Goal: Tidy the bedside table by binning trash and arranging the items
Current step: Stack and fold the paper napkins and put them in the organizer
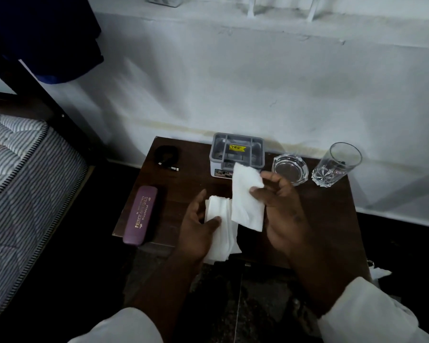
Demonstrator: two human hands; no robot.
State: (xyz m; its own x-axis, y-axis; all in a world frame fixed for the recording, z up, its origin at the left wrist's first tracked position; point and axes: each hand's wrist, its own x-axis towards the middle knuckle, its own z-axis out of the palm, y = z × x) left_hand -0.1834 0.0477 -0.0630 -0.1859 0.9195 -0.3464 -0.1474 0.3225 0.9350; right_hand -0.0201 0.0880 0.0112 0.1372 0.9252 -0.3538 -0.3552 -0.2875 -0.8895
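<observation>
Over the dark wooden bedside table (327, 219) my left hand (198, 229) holds a stack of folded white tissues (221, 233), thumb pressed on top. My right hand (280, 209) pinches a single white tissue (247, 199) between thumb and fingers, lifted just right of the stack. A grey organiser box (238, 152) with a yellow sticker stands at the back of the table. A purple spectacle case (140, 215) lies at the left edge. A coiled black cable (166, 154) lies at the back left. A glass ashtray (290, 168) and an empty drinking glass (337, 164) stand at the back right.
A striped mattress (22, 181) on a dark bed frame is close on the left. A white wall (258, 82) runs behind the table. The floor (233, 305) in front is dark stone. A white scrap (379, 272) lies low on the right, beside the table.
</observation>
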